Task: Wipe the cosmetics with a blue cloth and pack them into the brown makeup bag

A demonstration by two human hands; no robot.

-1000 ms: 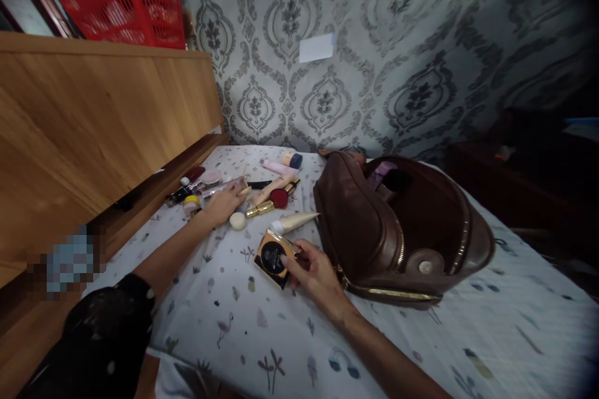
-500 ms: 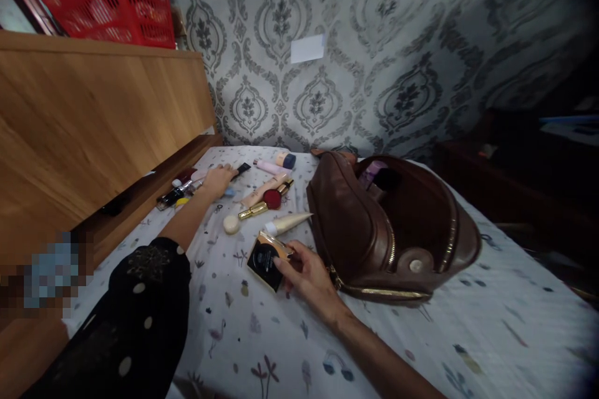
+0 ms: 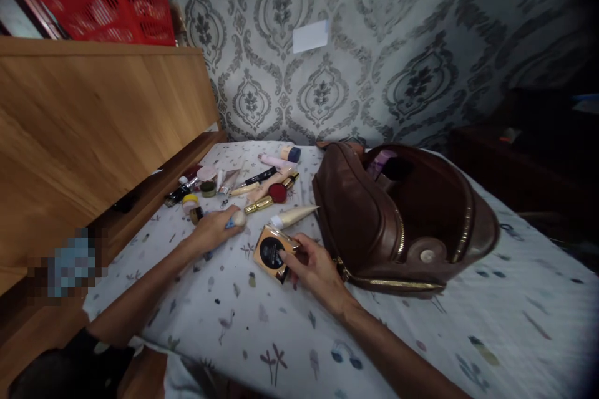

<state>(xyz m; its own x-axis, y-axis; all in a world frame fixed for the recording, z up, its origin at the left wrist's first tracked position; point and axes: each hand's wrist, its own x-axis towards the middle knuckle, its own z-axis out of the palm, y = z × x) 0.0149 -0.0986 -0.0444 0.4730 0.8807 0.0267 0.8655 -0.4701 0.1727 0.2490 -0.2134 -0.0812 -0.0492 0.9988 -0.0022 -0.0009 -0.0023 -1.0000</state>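
My right hand (image 3: 314, 268) grips a square gold case with a black round label (image 3: 270, 252), apparently a cosmetic compact, thumb on top. My left hand (image 3: 216, 229) is closed over a light-blue item (image 3: 230, 222), mostly hidden by the fingers. Touching or just beside its fingertips is a small round cream-coloured pot (image 3: 239, 218). Close to both hands lie a cream tube (image 3: 296, 217), a gold lipstick-like tube (image 3: 259, 204) and a round dark-red piece (image 3: 277, 192). A brown leather bag (image 3: 360, 218) stands unzipped right of my right hand, a purple item (image 3: 381, 162) inside.
More cosmetics lie toward the back left, among them a yellow-lidded pot (image 3: 189, 200), a black tube (image 3: 261, 175) and a pink tube (image 3: 276, 161). A wooden cabinet (image 3: 103, 112) borders the left side, with a red basket (image 3: 107, 0) on top. Patterned wallpaper rises behind.
My left hand has come back toward me from the far cosmetics, uncovering several of them, with the light-blue item now at its fingers. My right hand has tilted the gold case slightly.
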